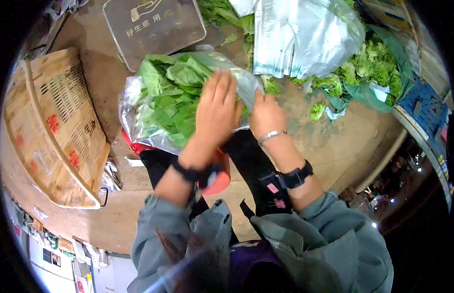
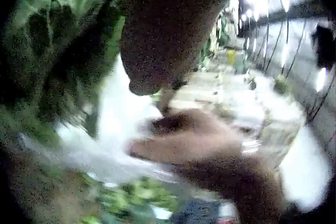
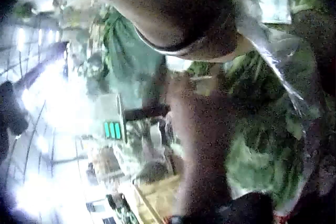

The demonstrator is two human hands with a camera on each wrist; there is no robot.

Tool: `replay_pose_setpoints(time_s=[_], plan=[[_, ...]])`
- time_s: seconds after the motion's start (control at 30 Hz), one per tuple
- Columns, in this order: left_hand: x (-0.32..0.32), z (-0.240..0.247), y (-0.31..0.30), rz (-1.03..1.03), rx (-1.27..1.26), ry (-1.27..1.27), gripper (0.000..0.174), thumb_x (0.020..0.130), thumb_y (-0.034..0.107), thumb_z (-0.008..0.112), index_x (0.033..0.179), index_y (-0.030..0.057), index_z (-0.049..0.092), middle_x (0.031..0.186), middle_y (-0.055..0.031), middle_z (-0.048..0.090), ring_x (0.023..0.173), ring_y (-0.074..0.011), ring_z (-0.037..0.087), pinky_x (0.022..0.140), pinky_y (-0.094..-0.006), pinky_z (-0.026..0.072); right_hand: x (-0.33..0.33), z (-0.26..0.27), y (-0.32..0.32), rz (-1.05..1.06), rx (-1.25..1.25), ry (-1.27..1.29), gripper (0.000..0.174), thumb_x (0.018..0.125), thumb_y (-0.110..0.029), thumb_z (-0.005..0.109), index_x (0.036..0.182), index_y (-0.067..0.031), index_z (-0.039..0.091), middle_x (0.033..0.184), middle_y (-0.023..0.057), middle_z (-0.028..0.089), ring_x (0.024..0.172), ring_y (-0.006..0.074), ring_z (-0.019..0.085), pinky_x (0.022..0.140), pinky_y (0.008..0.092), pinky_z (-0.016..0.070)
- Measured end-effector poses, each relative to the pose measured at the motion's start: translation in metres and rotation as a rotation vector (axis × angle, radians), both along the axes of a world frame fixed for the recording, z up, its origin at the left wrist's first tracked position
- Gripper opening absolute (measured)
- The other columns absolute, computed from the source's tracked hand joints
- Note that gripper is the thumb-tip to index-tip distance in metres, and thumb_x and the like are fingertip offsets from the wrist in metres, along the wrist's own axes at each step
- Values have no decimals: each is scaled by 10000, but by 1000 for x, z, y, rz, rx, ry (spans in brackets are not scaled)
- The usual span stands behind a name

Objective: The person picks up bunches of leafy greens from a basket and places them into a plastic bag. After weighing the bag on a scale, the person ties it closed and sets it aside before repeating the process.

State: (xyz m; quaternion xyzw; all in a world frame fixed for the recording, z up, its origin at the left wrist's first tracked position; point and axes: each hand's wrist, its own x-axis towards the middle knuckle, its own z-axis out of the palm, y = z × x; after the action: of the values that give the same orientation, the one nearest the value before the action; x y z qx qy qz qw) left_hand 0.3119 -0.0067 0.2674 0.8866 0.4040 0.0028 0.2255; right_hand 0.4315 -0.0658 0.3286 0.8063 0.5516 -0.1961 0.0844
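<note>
I count two hands at one clear bag (image 1: pixel 131 107) of leafy greens (image 1: pixel 171 110), just ahead of the person's knees. The left hand (image 1: pixel 216 108) lies over the leaves, fingers extended, gripping nothing; the right hand (image 1: pixel 267 117) pinches the bag's edge. Left: one basket (image 1: pixel 61 132). Beyond: one lettered panel (image 1: pixel 158 36). The right wrist view alone shows three green bars (image 3: pixel 112 130).

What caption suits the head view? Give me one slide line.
Left hand over leafy greens, right hand gripping the clear plastic bag around them.
</note>
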Motion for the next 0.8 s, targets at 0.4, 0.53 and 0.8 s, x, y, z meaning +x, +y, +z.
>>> replay_pose_setpoints(time_s=[0.4,0.53,0.8], plan=[[-55,-54,-45,20,-140,173,945,609,637,542,1309,65,268,1364,-212,178,1249,-400,154,993,-516,141,23,-19,28,-190,-218,559,291,782,-311,521,739,-39,615,843,155,569,746,340,528,658,395,411],[-43,-85,9,-7,-175,244,986,550,537,654,1320,88,233,1330,-202,261,1224,-372,239,981,-508,187,21,-26,16,-25,10,453,222,813,-253,490,797,-69,614,821,94,600,698,299,547,665,378,427],[-56,-153,44,132,-403,15,965,503,342,738,1321,224,240,1328,-100,312,1214,-315,281,962,-470,256,2,65,4,-1358,-174,1947,207,853,-169,465,1026,-61,428,530,-20,312,444,87,332,472,258,339]])
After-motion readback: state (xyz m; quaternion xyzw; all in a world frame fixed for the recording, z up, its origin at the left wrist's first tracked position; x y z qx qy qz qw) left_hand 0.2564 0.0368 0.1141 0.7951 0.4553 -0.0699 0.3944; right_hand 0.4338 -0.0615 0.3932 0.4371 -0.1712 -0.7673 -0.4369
